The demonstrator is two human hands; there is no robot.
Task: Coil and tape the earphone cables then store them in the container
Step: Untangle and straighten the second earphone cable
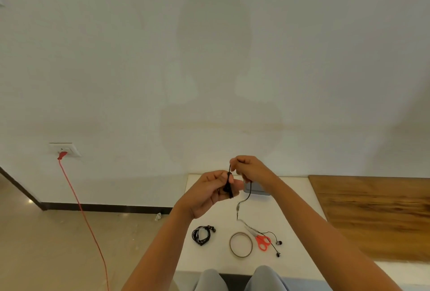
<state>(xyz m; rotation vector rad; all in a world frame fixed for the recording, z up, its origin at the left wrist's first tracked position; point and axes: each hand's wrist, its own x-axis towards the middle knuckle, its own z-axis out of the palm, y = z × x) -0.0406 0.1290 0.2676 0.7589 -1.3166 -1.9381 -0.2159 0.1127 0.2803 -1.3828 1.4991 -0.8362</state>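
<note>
Black and thin, the earphone cable [249, 194] was held up above the smooth white surface [209, 258] between both hands. The left hand [209, 194] had its fingers [217, 175] curled round a small bundle of the cable's loops, with the thumb pressed against it. The number of loops could not be made out. The right hand [251, 170], just beside it and slightly higher, pinched the strand rising from the bundle with tightly bent fingers [239, 162].

Below the hands the cable hung in a slack curve and passed a small, blurred inline piece. It reached the surface, ran past the scissors [263, 242] and ended in two shiny metal earbuds [278, 242].

A grey container [254, 190] stood on the surface behind the hands. The right wrist hid most of it, and it was not clear whether it was open or lidded.

A second set of earphones [201, 234], wound into a black oval coil, lay on the surface left of the tape roll [241, 244]. The roll was a thin glossy ring lying flat. The scissors had red plastic handles, but their pale blades were hard to see against the white.

To the right, a grained wooden panel [372, 216] ran off the frame. Grey-clad knees [211, 279] were cut off at the bottom edge.
</note>
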